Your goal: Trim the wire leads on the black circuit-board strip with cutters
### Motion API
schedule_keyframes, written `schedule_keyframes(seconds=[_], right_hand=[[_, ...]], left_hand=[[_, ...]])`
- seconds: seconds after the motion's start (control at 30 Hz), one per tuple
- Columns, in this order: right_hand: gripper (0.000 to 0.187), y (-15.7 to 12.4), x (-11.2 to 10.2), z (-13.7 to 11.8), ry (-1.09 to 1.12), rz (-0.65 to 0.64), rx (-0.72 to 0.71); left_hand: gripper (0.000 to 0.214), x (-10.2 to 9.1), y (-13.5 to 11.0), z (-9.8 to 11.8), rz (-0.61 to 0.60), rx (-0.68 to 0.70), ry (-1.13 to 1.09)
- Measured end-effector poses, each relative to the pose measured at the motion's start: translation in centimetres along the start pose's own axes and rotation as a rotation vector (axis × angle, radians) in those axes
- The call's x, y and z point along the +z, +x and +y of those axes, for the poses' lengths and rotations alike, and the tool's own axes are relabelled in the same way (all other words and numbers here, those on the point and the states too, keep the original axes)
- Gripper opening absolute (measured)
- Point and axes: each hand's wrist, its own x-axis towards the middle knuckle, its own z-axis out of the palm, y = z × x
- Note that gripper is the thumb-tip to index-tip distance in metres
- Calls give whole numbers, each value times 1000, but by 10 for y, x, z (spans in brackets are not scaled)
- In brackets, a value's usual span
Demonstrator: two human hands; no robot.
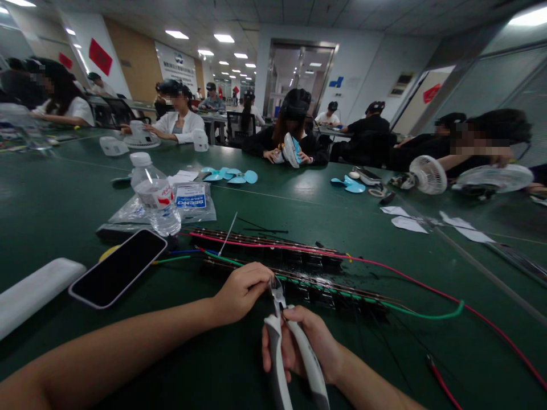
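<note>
My right hand (305, 341) grips a pair of diagonal cutters (315, 364) with white and grey handles. The cutters' jaws point away from me, right at the fingertips of my left hand (243, 290). Those left fingers are pinched together beside a long black terminal strip (329, 287) with a green wire (356, 296) along it; what they pinch is hidden. Behind it lies a second black strip (299, 253) with a red wire (265, 245) along its top. A pale cable tie tail (228, 233) sticks up at the left end of the strips.
Left of the strips are a phone (119, 267), a water bottle (156, 196), a plastic bag (196, 202) and a white bar (38, 290). Blue fan blades (241, 176) and paper scraps (409, 224) lie farther back. Across the table, people handle fan parts.
</note>
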Motion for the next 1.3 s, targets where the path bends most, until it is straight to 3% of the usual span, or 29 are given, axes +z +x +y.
schedule_keyframes(seconds=[1.3], right_hand=[[52, 0, 1, 0, 22, -3, -16]], left_hand=[[17, 0, -1, -2, -29, 23, 28]])
